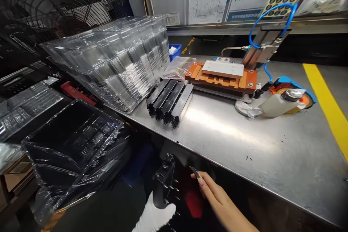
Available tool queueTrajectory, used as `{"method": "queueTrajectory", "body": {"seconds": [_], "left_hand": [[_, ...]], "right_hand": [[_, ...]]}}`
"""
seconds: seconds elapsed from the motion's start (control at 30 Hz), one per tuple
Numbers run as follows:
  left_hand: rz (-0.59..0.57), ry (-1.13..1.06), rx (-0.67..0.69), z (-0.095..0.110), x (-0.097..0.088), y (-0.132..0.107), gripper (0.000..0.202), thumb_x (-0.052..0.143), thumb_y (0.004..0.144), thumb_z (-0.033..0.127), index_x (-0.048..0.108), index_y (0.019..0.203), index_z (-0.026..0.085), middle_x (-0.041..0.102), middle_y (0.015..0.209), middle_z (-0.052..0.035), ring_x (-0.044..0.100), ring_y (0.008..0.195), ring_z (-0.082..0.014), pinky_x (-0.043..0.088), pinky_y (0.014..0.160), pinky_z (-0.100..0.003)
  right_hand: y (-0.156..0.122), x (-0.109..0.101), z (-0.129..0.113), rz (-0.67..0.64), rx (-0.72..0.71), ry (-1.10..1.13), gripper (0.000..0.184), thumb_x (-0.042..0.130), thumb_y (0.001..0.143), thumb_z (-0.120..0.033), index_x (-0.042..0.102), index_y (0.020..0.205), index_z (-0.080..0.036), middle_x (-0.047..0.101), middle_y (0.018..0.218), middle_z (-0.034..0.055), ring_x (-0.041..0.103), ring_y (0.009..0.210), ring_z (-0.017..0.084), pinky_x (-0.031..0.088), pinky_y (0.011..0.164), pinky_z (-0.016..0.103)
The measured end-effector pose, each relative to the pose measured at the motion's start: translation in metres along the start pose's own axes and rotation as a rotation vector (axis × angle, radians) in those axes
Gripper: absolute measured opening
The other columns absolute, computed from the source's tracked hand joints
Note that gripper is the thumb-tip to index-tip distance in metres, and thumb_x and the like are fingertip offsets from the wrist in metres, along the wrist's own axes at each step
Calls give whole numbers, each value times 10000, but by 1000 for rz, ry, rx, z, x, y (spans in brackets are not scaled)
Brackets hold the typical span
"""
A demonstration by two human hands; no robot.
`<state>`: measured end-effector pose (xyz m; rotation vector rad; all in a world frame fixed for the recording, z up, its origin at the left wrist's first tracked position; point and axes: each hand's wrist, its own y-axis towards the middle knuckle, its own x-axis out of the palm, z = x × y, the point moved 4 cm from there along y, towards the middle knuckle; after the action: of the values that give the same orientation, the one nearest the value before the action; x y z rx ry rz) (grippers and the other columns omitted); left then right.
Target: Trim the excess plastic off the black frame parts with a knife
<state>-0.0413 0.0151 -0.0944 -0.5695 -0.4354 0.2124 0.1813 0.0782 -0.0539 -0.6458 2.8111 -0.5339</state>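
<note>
Below the near edge of the table (pixel 217 137), the gloved left hand (pixel 154 213) grasps a black part (pixel 164 183); across a narrow gap, the bare right hand (pixel 210 188) pinches a dark pointed tool (pixel 195 172). Black strips (pixel 170 99) lie just inside that edge, leftward; open metal extends rightward to a yellow stripe (pixel 324 101). Farther back stands an orange fixture (pixel 225 82).

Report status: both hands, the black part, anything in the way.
Left hand, gloved, holding black part in front of bench. Right hand, bare, pinching dark blade. Nothing visible between blade and part; similar parts lined up on bench.
</note>
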Motion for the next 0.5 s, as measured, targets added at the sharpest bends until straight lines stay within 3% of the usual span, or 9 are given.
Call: {"method": "queueTrajectory", "body": {"seconds": [0.03, 0.1, 0.17, 0.23, 0.3, 0.5], "left_hand": [[20, 193, 92, 4, 1, 0, 663, 774, 624, 137, 645, 1266, 241, 710, 1219, -81, 514, 1328, -353, 325, 1197, -501], [67, 738, 416, 15, 5, -2, 757, 686, 702, 124, 486, 1421, 250, 606, 1371, -98, 518, 1332, -318, 401, 1156, -489], [120, 1234, 799, 20, 13, -9, 841, 620, 742, 123, 313, 1515, 252, 541, 1407, -139, 577, 1268, -304, 529, 1039, -471], [176, 1493, 1042, 20, 16, -14, 863, 604, 755, 147, 249, 1538, 220, 560, 1318, -170, 651, 1141, -297, 613, 902, -440], [203, 1625, 1139, 19, 16, -16, 867, 602, 766, 197, 224, 1546, 193, 562, 1254, -174, 677, 1052, -290, 641, 823, -426], [211, 1697, 1158, 22, 19, -20, 789, 556, 816, 261, 245, 1537, 191, 560, 1214, -160, 673, 1010, -267, 649, 779, -395]], "right_hand": [[1, 0, -6, -14, -3, -7, 418, 346, 987, -600, 578, 1197, -323, 635, 1032, 11, 599, 1009, 213, 449, 958, 354], [2, -2, -16, -36, -18, -47, 394, 391, 978, -597, 588, 1172, -317, 652, 1095, 14, 594, 1079, 229, 436, 971, 357], [4, -4, -23, -40, -42, -116, 411, 449, 945, -624, 608, 1128, -292, 673, 1037, 20, 619, 996, 236, 457, 899, 355], [6, -6, -28, -35, -78, -175, 449, 485, 905, -665, 622, 1057, -265, 668, 939, 19, 615, 854, 224, 463, 780, 337], [8, -6, -31, -39, -114, -200, 471, 495, 884, -691, 617, 995, -251, 640, 856, 7, 586, 764, 205, 441, 699, 316], [13, -3, -34, 7, -242, -301, 486, 444, 906, -702, 535, 802, -236, 587, 762, -21, 549, 688, 161, 397, 630, 277]]}}
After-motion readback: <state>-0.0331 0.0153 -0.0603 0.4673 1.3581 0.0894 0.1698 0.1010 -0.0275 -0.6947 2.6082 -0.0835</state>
